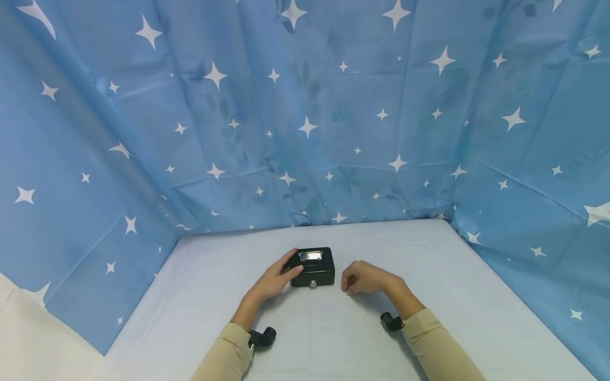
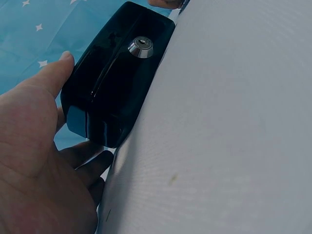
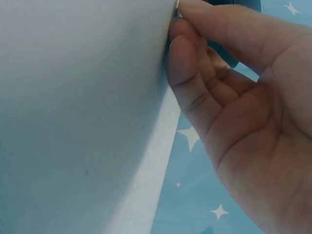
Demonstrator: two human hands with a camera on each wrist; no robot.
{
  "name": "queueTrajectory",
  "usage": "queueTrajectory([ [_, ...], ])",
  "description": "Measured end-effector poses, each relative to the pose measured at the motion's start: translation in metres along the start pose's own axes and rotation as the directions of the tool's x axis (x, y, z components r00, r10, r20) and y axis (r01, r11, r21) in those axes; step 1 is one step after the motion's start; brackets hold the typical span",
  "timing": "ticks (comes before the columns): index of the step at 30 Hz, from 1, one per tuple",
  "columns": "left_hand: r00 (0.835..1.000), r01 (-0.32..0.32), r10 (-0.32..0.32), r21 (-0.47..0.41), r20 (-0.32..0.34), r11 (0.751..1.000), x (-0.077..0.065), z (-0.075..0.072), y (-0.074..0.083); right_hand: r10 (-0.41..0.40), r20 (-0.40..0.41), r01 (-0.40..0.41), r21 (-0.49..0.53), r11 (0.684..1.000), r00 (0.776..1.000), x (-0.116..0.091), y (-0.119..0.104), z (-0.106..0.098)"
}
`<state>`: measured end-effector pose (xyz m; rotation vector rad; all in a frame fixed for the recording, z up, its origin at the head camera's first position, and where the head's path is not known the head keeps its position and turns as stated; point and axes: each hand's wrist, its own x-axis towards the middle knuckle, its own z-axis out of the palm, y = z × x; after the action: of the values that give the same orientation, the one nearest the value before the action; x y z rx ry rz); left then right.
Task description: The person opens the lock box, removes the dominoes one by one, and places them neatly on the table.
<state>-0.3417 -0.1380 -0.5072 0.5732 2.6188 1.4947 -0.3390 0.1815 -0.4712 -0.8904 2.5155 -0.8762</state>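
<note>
A small black cash box [image 1: 312, 279] with a handle plate on its lid lies on the white table, lid down. Its round silver key lock [image 2: 141, 47] faces the front. My left hand [image 1: 272, 279] grips the box's left end, thumb on the lid's front edge and the other fingers at the side. To the right of the box, a little apart from it, my right hand [image 1: 368, 277] hovers low or rests at the table, fingers curled in and thumb tip against them. Whether something small sits between these fingertips [image 3: 183, 58] cannot be made out.
The white-covered table [image 1: 295, 338] spreads around the box. A blue curtain [image 1: 305, 132] with white stars hangs behind it and along both sides. Each wrist wears a small black camera, one at the left wrist [image 1: 263, 337] and one at the right wrist [image 1: 391, 321].
</note>
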Motion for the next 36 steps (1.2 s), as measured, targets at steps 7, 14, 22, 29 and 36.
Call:
queueTrajectory([
  [7, 1.0, 0.004, -0.004, -0.004, -0.002, 1.0, 0.0, 0.0, 0.0, -0.022, -0.012, 0.022, 0.013, 1.0, 1.0, 0.001, -0.002, 0.001],
  [14, 1.0, 0.001, -0.001, 0.001, 0.007, 1.0, 0.0, 0.0, 0.001, -0.087, -0.012, 0.088, 0.044, 0.995, 0.996, 0.002, -0.003, 0.002],
  [22, 1.0, 0.009, -0.009, -0.009, 0.003, 1.0, -0.001, 0.0, 0.0, -0.094, -0.009, 0.094, 0.033, 0.995, 0.996, 0.004, -0.005, 0.005],
  [29, 1.0, 0.013, -0.013, 0.012, 0.003, 1.0, 0.0, 0.001, -0.002, -0.125, -0.121, 0.126, 0.002, 0.992, 0.985, 0.008, -0.007, 0.007],
  [36, 1.0, 0.0, 0.0, 0.004, -0.003, 1.0, 0.001, 0.0, -0.002, -0.14, -0.197, 0.144, 0.007, 0.99, 0.97, 0.006, -0.012, 0.001],
])
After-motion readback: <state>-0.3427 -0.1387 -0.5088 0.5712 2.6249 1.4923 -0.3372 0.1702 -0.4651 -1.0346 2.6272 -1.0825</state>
